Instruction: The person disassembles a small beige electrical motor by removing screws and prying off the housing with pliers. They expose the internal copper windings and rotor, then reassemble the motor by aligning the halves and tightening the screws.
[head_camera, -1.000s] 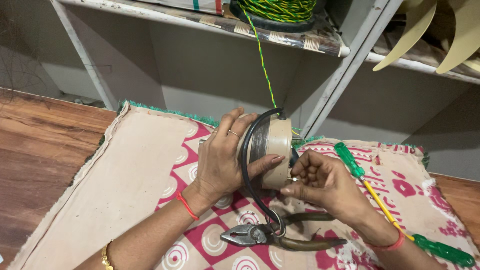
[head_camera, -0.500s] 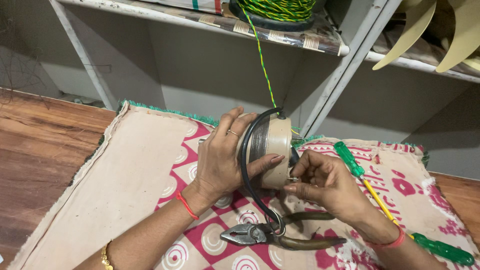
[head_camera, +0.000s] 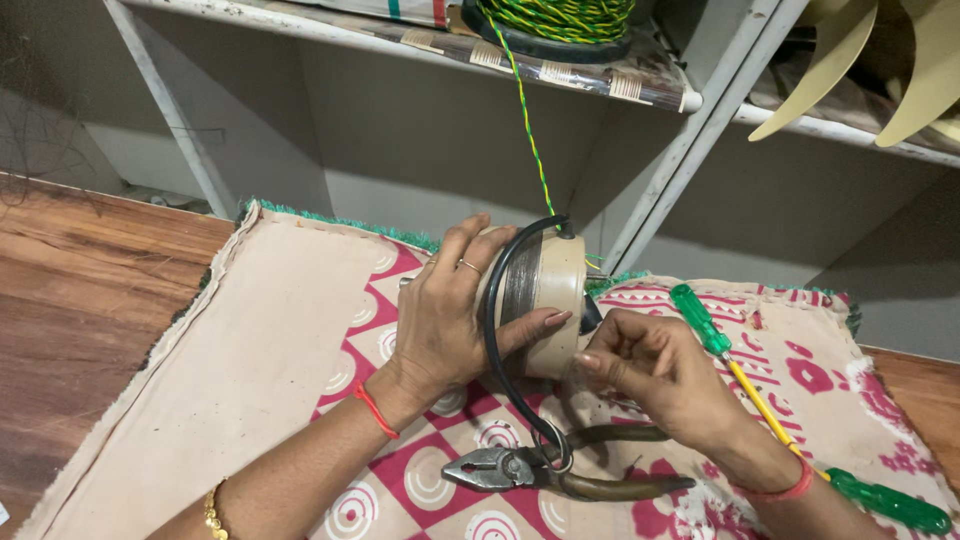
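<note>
Gripping a beige motor housing (head_camera: 535, 300) upright mid-mat, the left hand (head_camera: 450, 320) clamps it while right hand (head_camera: 640, 365) fingers pinch at its face, where a slip risks toppling it onto the pliers (head_camera: 560, 472).

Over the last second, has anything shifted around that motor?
Hardly anything. The right hand has slid slightly lower at the end of the motor, fingers working there throughout. The left hand keeps its grip on the motor, and the black cable, pliers and two screwdrivers lie where they were.
</note>
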